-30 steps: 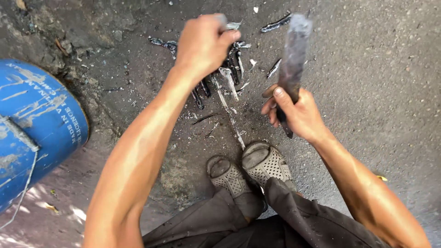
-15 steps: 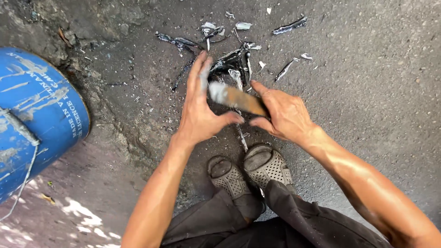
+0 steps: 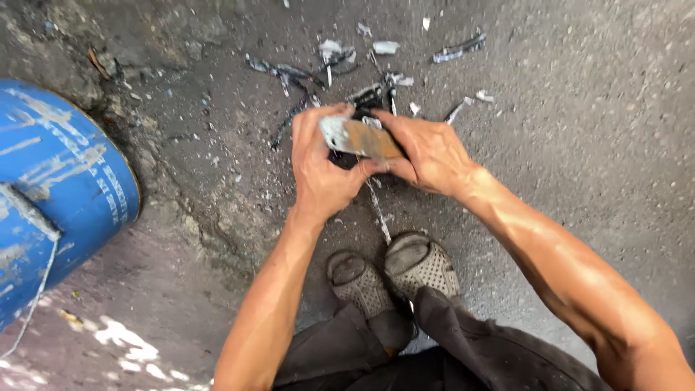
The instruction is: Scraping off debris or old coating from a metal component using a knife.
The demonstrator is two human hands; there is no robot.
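Two hands meet on a flat, rusty blade (image 3: pixel 360 137) held level above the ground. The left hand (image 3: pixel 321 170) curls its fingers over the pale tip end, thumb beneath; the right hand (image 3: pixel 428 153) closes around the other end. Dark and pale scraps (image 3: pixel 362 87) litter the concrete beyond. Perforated shoes (image 3: pixel 394 275) sit below, a blue drum (image 3: pixel 51 195) at left.

The rough grey concrete ground (image 3: pixel 579 145) carries everything. Dark and pale scraps of cut strips (image 3: pixel 376 87) lie scattered well right of the blue metal drum (image 3: pixel 51 195). Two grey perforated clogs (image 3: pixel 394 275) stand lower right of it.
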